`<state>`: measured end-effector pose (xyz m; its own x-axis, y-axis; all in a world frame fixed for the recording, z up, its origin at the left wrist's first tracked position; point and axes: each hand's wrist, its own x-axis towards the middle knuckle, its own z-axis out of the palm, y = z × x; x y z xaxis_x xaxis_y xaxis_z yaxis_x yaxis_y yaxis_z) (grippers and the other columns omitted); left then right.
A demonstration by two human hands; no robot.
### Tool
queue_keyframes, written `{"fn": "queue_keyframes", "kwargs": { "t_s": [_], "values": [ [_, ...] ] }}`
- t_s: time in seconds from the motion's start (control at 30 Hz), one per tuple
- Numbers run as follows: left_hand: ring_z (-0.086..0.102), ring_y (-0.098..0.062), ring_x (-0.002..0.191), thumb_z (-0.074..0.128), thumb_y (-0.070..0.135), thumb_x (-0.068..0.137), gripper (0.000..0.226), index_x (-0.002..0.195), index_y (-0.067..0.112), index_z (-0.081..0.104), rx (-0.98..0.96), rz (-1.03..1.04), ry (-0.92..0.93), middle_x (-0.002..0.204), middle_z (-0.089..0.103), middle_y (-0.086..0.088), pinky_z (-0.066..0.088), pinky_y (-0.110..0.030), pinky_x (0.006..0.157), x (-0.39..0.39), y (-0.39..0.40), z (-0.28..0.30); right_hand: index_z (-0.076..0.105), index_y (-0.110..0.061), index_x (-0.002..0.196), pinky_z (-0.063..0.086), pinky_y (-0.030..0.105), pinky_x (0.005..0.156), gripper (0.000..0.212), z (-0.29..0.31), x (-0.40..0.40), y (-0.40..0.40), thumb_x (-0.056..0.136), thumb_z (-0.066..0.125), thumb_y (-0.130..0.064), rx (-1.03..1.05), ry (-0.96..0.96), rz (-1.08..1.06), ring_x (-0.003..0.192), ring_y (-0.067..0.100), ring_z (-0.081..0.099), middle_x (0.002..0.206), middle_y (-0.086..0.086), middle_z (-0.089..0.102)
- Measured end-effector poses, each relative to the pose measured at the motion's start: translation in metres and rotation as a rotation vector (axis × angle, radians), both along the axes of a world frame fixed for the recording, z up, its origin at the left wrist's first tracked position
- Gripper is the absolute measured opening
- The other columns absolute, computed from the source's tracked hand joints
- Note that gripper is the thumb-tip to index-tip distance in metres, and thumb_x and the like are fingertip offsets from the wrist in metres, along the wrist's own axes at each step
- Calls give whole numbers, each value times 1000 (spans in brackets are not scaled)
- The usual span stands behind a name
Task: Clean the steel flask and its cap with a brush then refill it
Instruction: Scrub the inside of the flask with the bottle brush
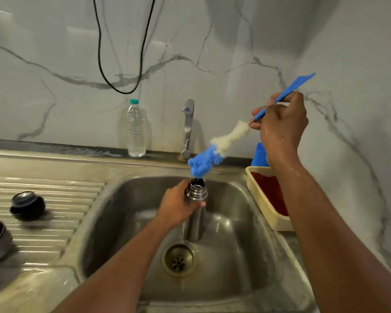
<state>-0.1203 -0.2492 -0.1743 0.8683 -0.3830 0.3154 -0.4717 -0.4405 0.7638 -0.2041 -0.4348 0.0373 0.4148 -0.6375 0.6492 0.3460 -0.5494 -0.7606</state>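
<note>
The steel flask (pixel 195 208) stands upright over the sink (pixel 235 256), mouth open and threaded neck bare, its base hanging just above the drain (pixel 178 259). The left hand (pixel 178 206) wraps it just below the threads, fingers curled round the body. It looks rigid and smooth, probably slick when wet, so a full wrap on the straight body below the threads seems the surest hold; empty, it should be light. Right above the mouth hangs the blue tip of the brush (pixel 215 150), whose soft blue and white head slants up to a thin blue handle pinched in the fingers of the right hand (pixel 282 123); the head will likely squash to pass the narrow neck, and the thin handle may flex. The dark cap (pixel 27 205) lies well apart on the ribbed draining surface (pixel 54 222) to the left. Behind the sink are the tap (pixel 187 129), a clear plastic bottle (pixel 135 129) and a cream basket (pixel 269 199).
</note>
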Motion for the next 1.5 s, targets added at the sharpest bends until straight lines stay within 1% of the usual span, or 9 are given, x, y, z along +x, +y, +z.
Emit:
{"fn": "queue_keyframes", "kwargs": {
  "t_s": [0.23, 0.37, 0.43, 0.6, 0.77, 1.0, 1.2, 1.33, 1.5],
  "values": [
    [71, -12, 112, 92, 41, 76, 66, 134, 27, 64, -24, -22, 39, 118, 77, 11, 54, -39, 104, -1, 0, 3, 50, -10, 119, 63, 43, 78, 14, -21, -2, 21, 108, 50, -19, -249, -5, -18, 71, 13, 73, 78, -8, 73],
    [70, -8, 113, 94, 38, 74, 71, 138, 30, 63, -42, -58, 58, 117, 77, 14, 54, -40, 106, -2, 0, 3, 49, -5, 119, 49, 9, 69, 16, -17, -7, 28, 106, 48, -14, -393, -35, -31, 67, 5, 67, 81, 0, 71],
    [71, -8, 113, 94, 39, 73, 74, 139, 30, 63, -51, -60, 46, 116, 77, 14, 55, -41, 105, -3, 0, 3, 48, -3, 119, 42, 3, 65, 15, -13, -8, 33, 105, 48, -9, -434, -20, -35, 66, 3, 65, 82, 2, 69],
    [72, -10, 109, 87, 53, 67, 71, 130, 26, 68, -49, -56, 34, 114, 78, 11, 57, -41, 100, -2, 3, 4, 47, -9, 121, 42, 11, 64, 19, -16, -3, 55, 102, 52, -12, -547, 121, -44, 68, 14, 65, 87, -2, 70],
    [72, -9, 103, 96, 32, 73, 61, 128, 22, 71, 24, -104, 5, 111, 79, 7, 56, -35, 97, -6, -6, 4, 45, -15, 127, 37, 28, 60, 36, -25, 3, 83, 96, 64, -15, -741, 492, -4, 71, 22, 60, 91, -2, 62],
    [73, -4, 99, 100, 35, 66, 62, 121, 21, 74, -60, -47, 42, 104, 79, 11, 58, -32, 95, 4, 2, 1, 51, -16, 118, 55, 34, 79, 32, -58, 5, 79, 93, 70, -16, -497, 506, 50, 81, 21, 69, 92, 0, 71],
    [67, -9, 109, 101, 36, 64, 75, 130, 27, 67, -67, -117, 69, 116, 72, 7, 52, -28, 99, 0, 1, 0, 52, -23, 102, 43, 0, 65, 22, -73, -5, 59, 94, 69, -11, -394, 445, 68, 72, -5, 68, 81, -11, 74],
    [62, -15, 105, 99, 37, 63, 68, 124, 32, 69, 4, -127, 76, 113, 64, -1, 51, -33, 95, 0, 0, 0, 54, -21, 103, 55, 13, 75, 21, -85, -15, 67, 94, 70, -11, -393, 477, 124, 78, 0, 70, 87, -8, 75],
    [70, -11, 108, 99, 24, 62, 80, 132, 30, 60, 25, -192, 191, 113, 74, 9, 57, -43, 100, 0, -4, -5, 60, -20, 104, 61, 25, 77, 15, -99, -21, 72, 96, 70, -13, -408, 447, 131, 78, 5, 73, 83, -9, 74]
  ]
}}
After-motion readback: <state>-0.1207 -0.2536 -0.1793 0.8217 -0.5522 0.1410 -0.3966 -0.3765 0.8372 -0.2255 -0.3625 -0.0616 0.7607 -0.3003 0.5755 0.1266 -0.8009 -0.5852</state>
